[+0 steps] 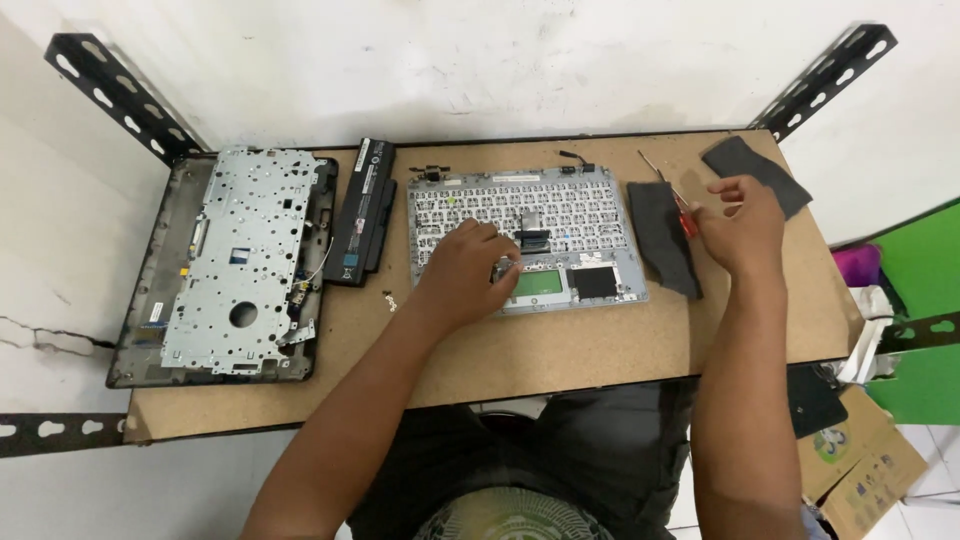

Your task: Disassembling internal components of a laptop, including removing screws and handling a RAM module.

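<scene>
**Laptop parts laid out on a brown board surface**

- Surface (560, 360): brown board top on black slotted brackets, set against a white wall.
- Laptop base (225, 265): far left, dark shell with a perforated silver metal plate over it.
- Keyboard panel (560, 215): centre, lying underside up, grey frame with a green patch and a black patch along its near edge.
- Battery (362, 210): long black block, between the laptop base and the keyboard panel.
- Dark covers: one (662, 238) just right of the keyboard panel, another (757, 172) at the far right corner.
- Left hand (465, 272): resting on the keyboard panel's near left part, fingers curled together on a small metal piece (too small to identify).
- Right hand (742, 225): raised beside the nearer cover, fingers closed on a red-handled screwdriver (683, 212).
- Screws (388, 297): tiny, loose, just left of the keyboard panel.
</scene>
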